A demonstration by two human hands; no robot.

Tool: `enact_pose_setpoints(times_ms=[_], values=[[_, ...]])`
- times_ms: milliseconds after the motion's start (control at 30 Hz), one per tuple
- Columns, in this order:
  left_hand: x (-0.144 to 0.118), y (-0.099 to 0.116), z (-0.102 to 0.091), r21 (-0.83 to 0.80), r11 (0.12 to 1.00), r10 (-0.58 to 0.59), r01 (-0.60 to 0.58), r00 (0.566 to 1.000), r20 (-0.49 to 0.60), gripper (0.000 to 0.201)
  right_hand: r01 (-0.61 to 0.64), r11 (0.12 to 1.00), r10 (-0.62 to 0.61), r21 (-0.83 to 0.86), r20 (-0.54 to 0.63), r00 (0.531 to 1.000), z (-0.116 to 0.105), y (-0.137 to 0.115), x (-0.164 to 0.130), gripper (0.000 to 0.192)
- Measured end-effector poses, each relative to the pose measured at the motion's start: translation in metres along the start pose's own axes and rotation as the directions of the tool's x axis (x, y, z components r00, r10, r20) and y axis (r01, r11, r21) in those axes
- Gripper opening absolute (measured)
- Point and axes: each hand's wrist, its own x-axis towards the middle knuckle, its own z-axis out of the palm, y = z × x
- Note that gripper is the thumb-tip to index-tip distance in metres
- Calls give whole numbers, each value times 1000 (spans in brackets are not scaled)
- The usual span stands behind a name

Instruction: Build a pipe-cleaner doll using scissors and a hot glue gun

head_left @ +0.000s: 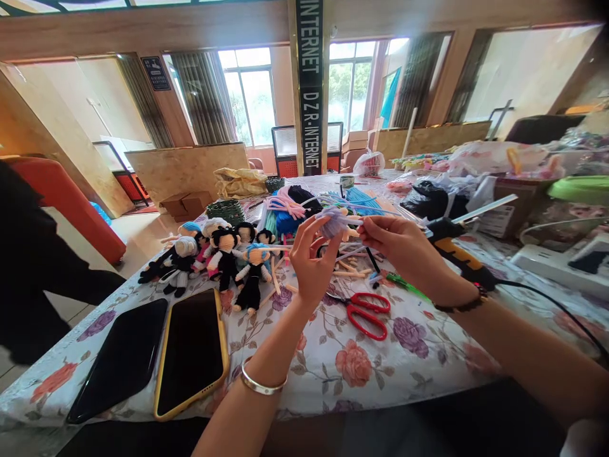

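Observation:
In front of me, above the table, my left hand [311,254] pinches a pale lavender coil of pipe cleaner [332,222] between thumb and fingers. My right hand [394,244] is closed on the straight end of that same pipe cleaner, just right of the coil. Below my hands lie red-handled scissors [366,314] on the flowered cloth. A green-handled tool [406,285] rests partly beneath my right hand. Beyond the wrist sits a black and yellow glue gun [459,257]. Several small dolls [254,273] made of fuzzy stems are grouped left of my left hand.
Two phones, one black [118,358] and one in a yellow case [193,352], lie at the front left. Bundles of coloured pipe cleaners [290,212] are heaped behind my hands. A white power strip [561,263] stands at right. A person's dark clothing [33,266] shows at left.

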Motion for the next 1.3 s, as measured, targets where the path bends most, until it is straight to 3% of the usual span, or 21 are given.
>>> enact_pose_setpoints(times_ms=[233, 400, 600, 800, 967, 1300], values=[[-1, 1, 1, 29, 999, 27, -27, 1000, 5, 32, -12, 994, 17, 105, -53, 998, 9, 7, -2, 29], [-1, 1, 2, 26, 999, 28, -29, 1000, 14, 31, 134, 986, -141, -96, -66, 988, 10, 11, -2, 32], [-2, 3, 1, 16, 1000, 9, -9, 1000, 20, 30, 243, 906, -275, -346, -48, 960, 9, 12, -1, 33], [-3, 0, 1, 36, 999, 22, -24, 999, 41, 31, 175, 951, -189, -256, -32, 981, 7, 14, 1, 38], [-4, -1, 4, 21, 1000, -5, 5, 1000, 8, 43, 98, 984, -104, -146, -36, 994, 9, 15, 1, 44], [-5, 0, 4, 101, 994, -48, 49, 999, -7, 49, 88, 992, -96, -85, -89, 991, 14, 19, -2, 49]])
